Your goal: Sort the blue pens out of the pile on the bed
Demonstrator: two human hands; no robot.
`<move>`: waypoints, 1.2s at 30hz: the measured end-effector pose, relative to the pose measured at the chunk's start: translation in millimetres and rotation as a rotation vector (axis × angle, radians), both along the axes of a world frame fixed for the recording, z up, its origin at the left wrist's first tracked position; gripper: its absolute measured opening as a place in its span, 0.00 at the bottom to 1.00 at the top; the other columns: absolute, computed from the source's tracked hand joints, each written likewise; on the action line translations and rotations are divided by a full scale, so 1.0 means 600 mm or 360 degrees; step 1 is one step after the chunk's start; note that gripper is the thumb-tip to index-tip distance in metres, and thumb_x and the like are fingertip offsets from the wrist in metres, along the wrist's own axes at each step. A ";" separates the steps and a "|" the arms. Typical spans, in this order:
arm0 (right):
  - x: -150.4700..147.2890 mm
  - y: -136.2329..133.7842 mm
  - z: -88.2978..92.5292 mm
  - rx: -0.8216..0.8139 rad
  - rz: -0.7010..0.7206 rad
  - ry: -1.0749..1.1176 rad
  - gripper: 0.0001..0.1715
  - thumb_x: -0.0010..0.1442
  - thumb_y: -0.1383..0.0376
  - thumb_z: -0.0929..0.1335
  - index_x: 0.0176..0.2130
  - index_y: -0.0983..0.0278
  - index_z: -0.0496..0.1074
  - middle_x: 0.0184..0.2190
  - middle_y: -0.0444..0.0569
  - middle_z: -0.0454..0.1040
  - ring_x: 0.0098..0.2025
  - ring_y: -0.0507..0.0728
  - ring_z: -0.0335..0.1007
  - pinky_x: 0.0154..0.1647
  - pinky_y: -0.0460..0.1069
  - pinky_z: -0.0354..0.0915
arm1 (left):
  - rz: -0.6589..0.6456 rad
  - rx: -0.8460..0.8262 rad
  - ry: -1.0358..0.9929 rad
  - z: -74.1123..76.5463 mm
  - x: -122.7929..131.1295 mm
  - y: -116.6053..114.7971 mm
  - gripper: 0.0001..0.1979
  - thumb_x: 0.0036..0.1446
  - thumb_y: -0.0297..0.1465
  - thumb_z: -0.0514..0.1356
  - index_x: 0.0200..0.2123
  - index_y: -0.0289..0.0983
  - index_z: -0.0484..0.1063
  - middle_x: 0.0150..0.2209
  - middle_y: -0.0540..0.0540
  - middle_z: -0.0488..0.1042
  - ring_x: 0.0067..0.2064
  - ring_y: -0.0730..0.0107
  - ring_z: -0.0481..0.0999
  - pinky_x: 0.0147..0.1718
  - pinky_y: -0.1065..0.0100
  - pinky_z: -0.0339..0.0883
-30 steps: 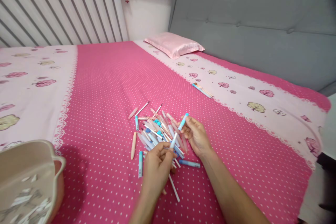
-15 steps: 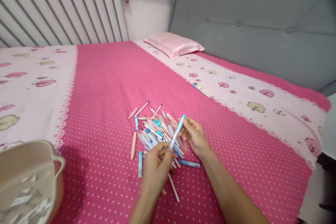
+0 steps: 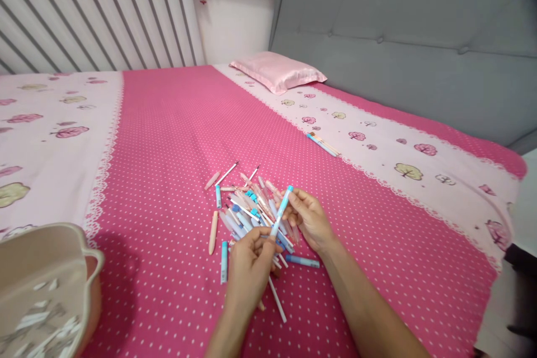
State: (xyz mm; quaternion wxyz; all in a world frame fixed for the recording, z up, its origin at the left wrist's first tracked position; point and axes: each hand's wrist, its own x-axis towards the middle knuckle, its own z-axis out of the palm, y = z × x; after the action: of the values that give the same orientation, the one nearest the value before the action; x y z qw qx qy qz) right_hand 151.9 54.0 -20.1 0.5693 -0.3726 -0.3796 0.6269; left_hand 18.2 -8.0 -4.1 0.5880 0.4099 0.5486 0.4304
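Observation:
A heap of pen parts (image 3: 247, 210), blue, peach and clear, lies on the pink dotted bedspread (image 3: 176, 140). Over its near side I hold one blue pen (image 3: 281, 211) with both hands. My left hand (image 3: 250, 271) pinches its lower end, fingers closed. My right hand (image 3: 308, 217) grips the upper part near the blue cap, fingers closed. A thin white refill (image 3: 277, 300) lies under my left hand. A blue cap piece (image 3: 302, 260) rests by my right wrist.
A beige container (image 3: 46, 285) with white pieces inside sits at the lower left. Two or three pens (image 3: 322, 144) lie apart on the flowered strip to the right. A pink pillow (image 3: 277, 71) and grey headboard (image 3: 398, 39) are at the back.
A second ago each hand held a separate piece, white shaft in the left and blue cap piece in the right. They have come together into one pen held between both hands.

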 end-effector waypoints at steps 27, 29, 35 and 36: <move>0.008 -0.014 0.007 0.0041 0.0570 -0.0131 0.22 0.50 0.63 0.71 0.45 0.62 0.68 0.31 0.45 0.75 0.17 0.44 0.60 0.16 0.39 0.57 | 0.0018 0.0029 -0.0044 0.003 -0.001 0.002 0.18 0.47 0.41 0.59 0.37 0.32 0.69 0.25 0.47 0.73 0.16 0.76 0.67 0.15 0.73 0.63; 0.009 -0.014 0.007 0.0036 0.0596 -0.0139 0.23 0.50 0.63 0.71 0.47 0.61 0.68 0.31 0.45 0.75 0.16 0.43 0.58 0.15 0.38 0.56 | 0.0008 0.0025 -0.0038 0.003 -0.001 0.001 0.18 0.48 0.40 0.58 0.37 0.32 0.69 0.25 0.48 0.73 0.16 0.76 0.66 0.15 0.73 0.64; 0.012 -0.012 0.004 0.0019 0.0627 -0.0130 0.26 0.51 0.64 0.70 0.50 0.60 0.66 0.32 0.46 0.75 0.15 0.41 0.53 0.14 0.37 0.50 | -0.0053 0.0081 -0.0031 -0.003 -0.004 -0.001 0.18 0.51 0.41 0.56 0.38 0.32 0.68 0.24 0.48 0.71 0.17 0.78 0.63 0.17 0.72 0.65; 0.013 -0.012 0.004 0.0020 0.0631 -0.0126 0.26 0.52 0.64 0.70 0.51 0.60 0.66 0.32 0.46 0.75 0.15 0.41 0.53 0.14 0.37 0.50 | -0.0068 0.0104 -0.0024 -0.003 -0.005 -0.001 0.18 0.52 0.41 0.55 0.38 0.32 0.69 0.24 0.48 0.71 0.17 0.78 0.63 0.17 0.72 0.65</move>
State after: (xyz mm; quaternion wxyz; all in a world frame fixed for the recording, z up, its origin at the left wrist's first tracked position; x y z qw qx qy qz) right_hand 159.5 46.9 -17.7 0.4217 -0.3115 -0.4716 0.7090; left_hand 15.4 -8.3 -6.2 0.5873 0.4373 0.5210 0.4386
